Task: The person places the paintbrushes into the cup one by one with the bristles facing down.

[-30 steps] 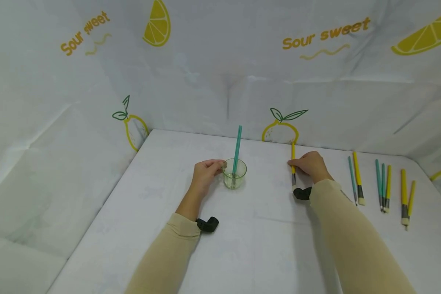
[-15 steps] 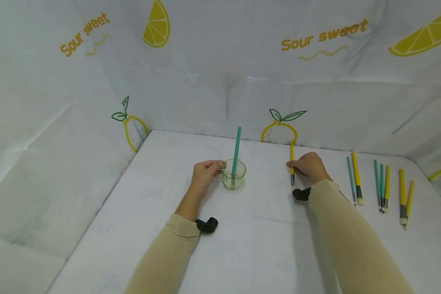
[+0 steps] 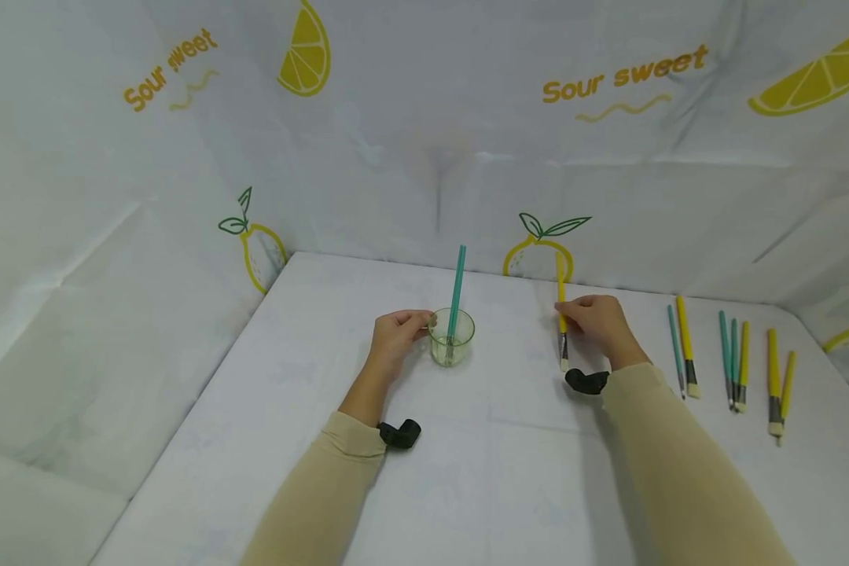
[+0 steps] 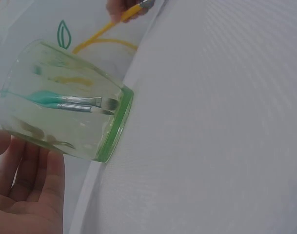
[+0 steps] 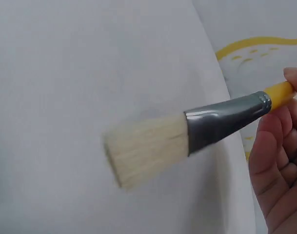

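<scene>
My left hand pinches the rim of a green-tinted glass standing on the table. Inside the glass, two teal-handled paintbrushes lean with their bristles down at the base. To the right, my right hand pinches a yellow-handled paintbrush between thumb and fingers. Its bristles point down toward the table, and its handle end rises against the backdrop. The dark metal ferrule and wide pale bristles fill much of the right wrist view.
Several teal and yellow paintbrushes lie on the right side of the white table, among them a teal one, a thick yellow one and another yellow one. A lemon-printed white sheet hangs behind the table.
The right hand has lifted the yellow paintbrush off the table, so its handle end now stands higher. The left hand and glass hold their place.
</scene>
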Motion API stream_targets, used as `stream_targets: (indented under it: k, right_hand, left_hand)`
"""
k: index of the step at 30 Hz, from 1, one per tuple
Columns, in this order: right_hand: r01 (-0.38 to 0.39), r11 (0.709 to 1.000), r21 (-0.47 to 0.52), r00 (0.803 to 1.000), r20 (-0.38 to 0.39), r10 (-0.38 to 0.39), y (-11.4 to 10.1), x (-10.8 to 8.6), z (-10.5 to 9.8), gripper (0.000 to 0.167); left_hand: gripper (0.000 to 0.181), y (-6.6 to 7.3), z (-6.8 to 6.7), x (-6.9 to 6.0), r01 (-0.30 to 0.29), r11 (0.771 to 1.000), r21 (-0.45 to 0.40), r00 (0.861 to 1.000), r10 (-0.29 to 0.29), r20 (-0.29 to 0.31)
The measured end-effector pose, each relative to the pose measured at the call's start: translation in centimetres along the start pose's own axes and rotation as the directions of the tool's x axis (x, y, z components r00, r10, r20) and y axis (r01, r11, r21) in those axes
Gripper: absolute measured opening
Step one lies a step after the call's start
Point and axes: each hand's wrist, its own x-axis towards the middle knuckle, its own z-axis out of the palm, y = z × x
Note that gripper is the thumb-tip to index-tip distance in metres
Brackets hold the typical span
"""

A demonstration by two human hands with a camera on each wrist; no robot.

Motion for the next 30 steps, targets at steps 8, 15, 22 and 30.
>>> stream_targets:
  k: [8,15,22,30]
  right_hand:
    - [0.181,0.973,0.146,0.979,-0.122,-0.164,-2.6,-0.9,0.9,0.047]
    - [0.249,0.948,0.196,0.959,-0.186,-0.214,-5.7,-2.2,1.7,0.038]
    - [0.412,0.858,0.307,0.906,-0.236,-0.351,-9.2,-4.0,2.5,0.032]
    - [0.524,0.699,0.487,0.851,-0.260,-0.457,-12.6,-5.7,4.2,0.024]
  left_hand:
    - [0.019,-0.1,0.0,0.0,0.005,1.000,-0.016,1.000,-0.005,-0.001]
    - [0.020,0.0,0.1,-0.1,0.002,1.000,-0.020,1.000,-0.002,-0.001]
    - [0.019,0.0,0.0,-0.1,-0.006,1.000,-0.021,1.000,0.006,0.008]
    - [0.019,0.0,0.0,-0.1,-0.022,1.000,-0.023,1.000,0.022,0.012]
